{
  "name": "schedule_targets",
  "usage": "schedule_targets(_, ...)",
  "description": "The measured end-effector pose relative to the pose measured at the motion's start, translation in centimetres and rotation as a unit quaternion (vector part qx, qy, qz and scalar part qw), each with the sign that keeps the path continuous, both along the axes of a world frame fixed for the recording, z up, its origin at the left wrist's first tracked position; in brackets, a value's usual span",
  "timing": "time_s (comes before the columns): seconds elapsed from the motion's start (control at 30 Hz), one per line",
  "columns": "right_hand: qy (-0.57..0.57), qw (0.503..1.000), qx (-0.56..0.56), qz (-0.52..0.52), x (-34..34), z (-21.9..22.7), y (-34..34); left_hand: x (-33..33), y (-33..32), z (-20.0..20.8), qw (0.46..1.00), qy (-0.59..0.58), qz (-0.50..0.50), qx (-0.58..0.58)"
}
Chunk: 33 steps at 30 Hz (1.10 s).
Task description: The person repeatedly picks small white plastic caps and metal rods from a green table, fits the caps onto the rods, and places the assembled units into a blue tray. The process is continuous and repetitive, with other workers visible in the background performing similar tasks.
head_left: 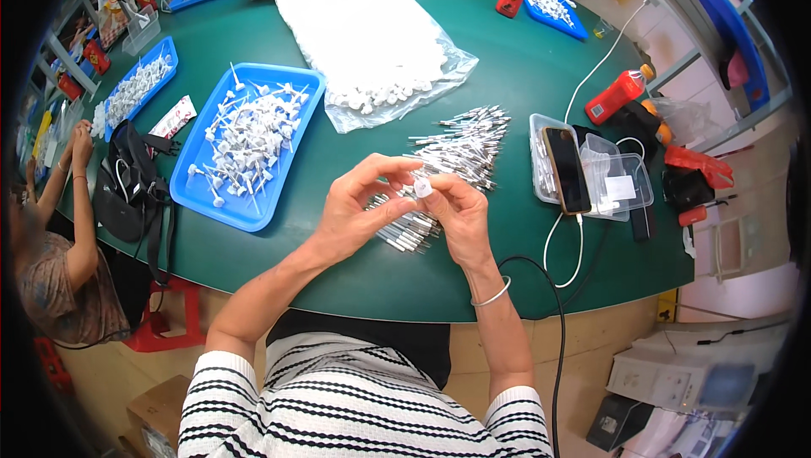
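Observation:
Just above the table, a small translucent white plastic cap (422, 187) sits between the fingertips of both hands. My right hand (463, 215) pinches it with thumb and index finger. From the other side, the thumb and index finger of my left hand (355, 204) curve round and meet it; whether a thin rod is also in them is hidden. Beneath and beyond my hands lies a loose pile of thin metal rods (469, 144). Left of them, a blue tray (263, 215) holds many white caps with metal rods (253, 141) sticking out.
A large clear bag of white caps (372, 35) lies at the back. To the right are a phone (566, 169) with a white cable, clear plastic boxes (621, 188) and a red bottle (617, 96). A black backpack (131, 192) stands at left, near another person's arms (78, 179).

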State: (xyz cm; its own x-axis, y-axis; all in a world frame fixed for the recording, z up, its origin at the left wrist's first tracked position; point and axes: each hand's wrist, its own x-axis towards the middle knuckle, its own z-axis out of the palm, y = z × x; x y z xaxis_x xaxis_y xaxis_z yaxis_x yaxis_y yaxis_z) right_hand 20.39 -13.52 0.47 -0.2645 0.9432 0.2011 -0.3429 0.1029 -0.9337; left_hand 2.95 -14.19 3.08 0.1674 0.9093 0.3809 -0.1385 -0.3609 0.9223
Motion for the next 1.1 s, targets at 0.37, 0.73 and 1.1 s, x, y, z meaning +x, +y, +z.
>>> schedule_targets(0.37, -0.054, 0.996, 0.055, -0.052, -0.5, -0.2, 0.0, 0.0, -0.1, -0.7, 0.989, 0.080, 0.103, 0.066)
schedule_targets(0.73, -0.078, 0.990, 0.079, -0.086, -0.6, -0.1, -0.1, 0.5, -0.7, -1.0, 0.993, 0.087, 0.066, -0.045)
schedule_targets(1.1, -0.132, 0.982, 0.093, -0.102, -0.6, -0.1, -0.2, 0.5, -0.5, -1.2, 0.981, 0.156, 0.109, 0.034)
